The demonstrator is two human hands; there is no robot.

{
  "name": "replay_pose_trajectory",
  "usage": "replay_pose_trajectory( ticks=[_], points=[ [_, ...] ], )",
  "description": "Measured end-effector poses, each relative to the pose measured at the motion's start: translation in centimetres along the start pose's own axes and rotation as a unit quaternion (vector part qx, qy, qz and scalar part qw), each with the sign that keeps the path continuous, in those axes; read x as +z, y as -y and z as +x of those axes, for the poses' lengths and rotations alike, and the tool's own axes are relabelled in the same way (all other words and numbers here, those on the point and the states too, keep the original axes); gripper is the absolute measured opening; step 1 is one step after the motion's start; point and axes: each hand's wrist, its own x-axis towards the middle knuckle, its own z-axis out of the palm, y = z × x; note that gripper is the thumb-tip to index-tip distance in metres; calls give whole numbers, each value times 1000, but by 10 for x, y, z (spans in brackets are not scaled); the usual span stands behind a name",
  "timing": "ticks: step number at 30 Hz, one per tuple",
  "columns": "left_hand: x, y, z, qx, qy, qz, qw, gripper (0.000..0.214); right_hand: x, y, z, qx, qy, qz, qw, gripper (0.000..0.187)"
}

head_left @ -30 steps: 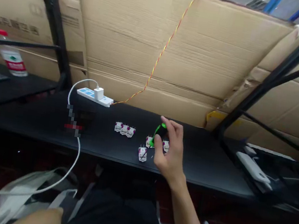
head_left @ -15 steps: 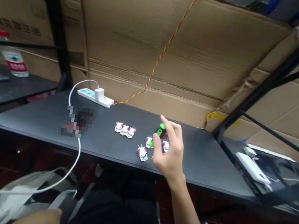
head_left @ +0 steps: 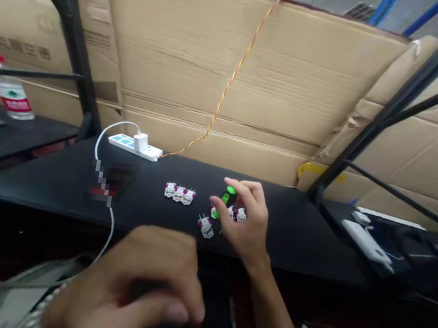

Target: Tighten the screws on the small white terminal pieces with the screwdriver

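Observation:
My right hand [head_left: 249,220] is over the black table [head_left: 145,213], its thumb and fingers around a green and black screwdriver [head_left: 225,198]. The screwdriver slants down toward a small white and purple part with metal prongs [head_left: 206,227]; contact at its tip is too small to tell. More such parts [head_left: 241,214] lie partly behind the fingers. Three similar parts [head_left: 179,193] sit in a row to the left. Close to the camera, my left hand [head_left: 144,279] is curled, thumb and forefinger drawn together and slightly blurred. Whatever it may hold is hidden.
At the back left is a white power strip [head_left: 125,143] with a plugged-in charger [head_left: 140,142]; its white cable crosses the table's left side. A twisted red-yellow wire [head_left: 231,81] runs up the cardboard [head_left: 177,59]. Black metal posts [head_left: 365,136] flank the table. A bottle [head_left: 15,98] stands far left.
My left hand has risen from the bottom left edge into the middle foreground. My right hand stays with the screwdriver near the same part, its thumb now farther out. The view has shifted slightly.

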Motion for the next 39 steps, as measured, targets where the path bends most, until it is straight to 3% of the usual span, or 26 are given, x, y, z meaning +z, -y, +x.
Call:
replay_pose_trajectory(
  ticks=[4,7,10,18,25,31,36,39],
  points=[
    [11,41,68,-131,45,116,984,14,-1,0,3,5,6,-2,1000,31],
    [31,76,80,-163,44,168,971,29,-1,-2,3,6,4,-3,1000,31],
    [44,97,76,-157,50,181,970,19,-1,-3,3,14,5,-6,1000,34],
    [34,111,78,-90,74,150,982,17,-9,0,3,11,109,53,993,59],
    [21,128,79,-31,109,129,985,14,-1,-6,5,8,1,28,1000,31],
    [21,130,79,-19,106,124,986,17,-3,-5,5,-5,75,101,992,51],
    [20,133,79,-11,108,118,987,14,2,-4,4,-2,24,56,998,37],
    [19,134,79,-12,108,116,987,14,3,-5,2,5,55,88,995,43]
  ],
)
